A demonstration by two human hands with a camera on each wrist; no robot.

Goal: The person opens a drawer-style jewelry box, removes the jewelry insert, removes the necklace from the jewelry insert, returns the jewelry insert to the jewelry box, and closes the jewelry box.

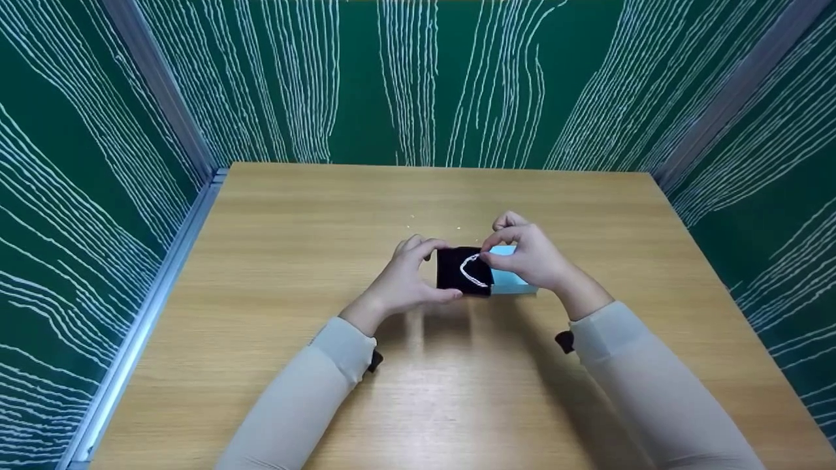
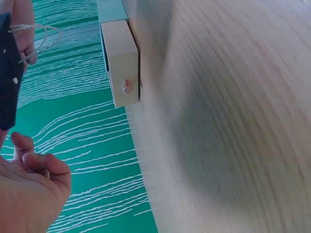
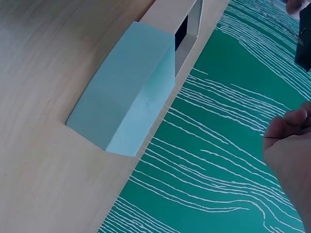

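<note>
My left hand (image 1: 408, 274) holds a flat black pad (image 1: 450, 271) by its edges, fingers at the far edge and thumb at the near one. A pale silver chain (image 1: 465, 269) lies in a loop across the pad. At the pad's right side, thumb and forefinger of my right hand (image 1: 532, 256) pinch the chain's end. Below the hands, a light blue box sleeve (image 3: 112, 92) rests on the table. Its cream drawer (image 2: 121, 58) is partly pulled out and bears a small pinkish tab (image 2: 127, 86). From above, the pad hides the drawer.
The wooden table (image 1: 294, 261) carries a few tiny bright specks (image 1: 458, 228) beyond the hands. Green walls (image 1: 356, 85) with wavy white lines enclose its back and sides. Dark objects (image 1: 565, 341) show under the sleeve cuffs.
</note>
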